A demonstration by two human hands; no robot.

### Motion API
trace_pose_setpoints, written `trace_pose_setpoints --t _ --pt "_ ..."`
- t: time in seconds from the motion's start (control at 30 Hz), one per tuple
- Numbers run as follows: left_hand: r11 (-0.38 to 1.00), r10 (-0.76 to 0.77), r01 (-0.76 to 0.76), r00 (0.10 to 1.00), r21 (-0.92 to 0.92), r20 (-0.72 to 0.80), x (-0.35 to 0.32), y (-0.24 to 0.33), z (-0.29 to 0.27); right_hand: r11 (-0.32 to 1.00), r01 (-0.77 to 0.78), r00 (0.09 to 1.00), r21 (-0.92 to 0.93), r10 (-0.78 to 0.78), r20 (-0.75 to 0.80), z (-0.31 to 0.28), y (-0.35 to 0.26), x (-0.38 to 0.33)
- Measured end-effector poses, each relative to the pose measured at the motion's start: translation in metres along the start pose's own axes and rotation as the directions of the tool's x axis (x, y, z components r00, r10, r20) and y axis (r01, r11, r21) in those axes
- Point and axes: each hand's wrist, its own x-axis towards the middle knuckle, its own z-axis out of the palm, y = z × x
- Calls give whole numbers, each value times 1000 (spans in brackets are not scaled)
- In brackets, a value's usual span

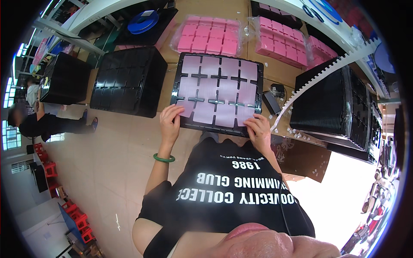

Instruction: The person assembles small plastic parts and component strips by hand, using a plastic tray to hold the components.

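Observation:
A black compartment tray [215, 127] lies in front of me, its several cells holding pale pink stacks of thin sheets [208, 114]. Black cross-shaped dividers show between them. At the near left corner my left hand [170, 122], with a green bangle at the wrist, has its fingers closed on a slightly tilted pale pink piece [186, 108]. My right hand [260, 130] is at the near right corner, fingertips pressed on another pale pink piece [246, 116]. Both thumbs are mostly hidden.
Stacks of black trays stand left [129, 81] and right [320, 101] of me. Plastic-wrapped bright pink blocks [209, 36] sit behind the tray. A white toothed strip [318, 77] hangs at right, near a small black box [271, 103]. A person [51, 124] stands at far left.

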Motion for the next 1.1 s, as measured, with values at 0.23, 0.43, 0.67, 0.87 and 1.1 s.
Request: trace_pose_setpoints --t 0.23,0.43,0.67,0.87,1.1 --pt "998 34 -38 997 52 66 -11 5 -10 1000 21 995 1 -21 99 -7 2 -3" --pt "998 0 -4 997 65 71 -9 7 -11 1000 4 998 1 -4 62 -6 1 6" --pt "971 63 -110 974 214 216 -20 4 -22 1000 4 983 -15 -1 184 -19 -7 6" --pt "994 39 -49 995 98 95 19 -13 -22 886 -335 942 321 310 127 -21 26 31" --pt "972 -189 183 982 147 27 167 -67 73 844 -515 813 148 536 -229 51 121 141"
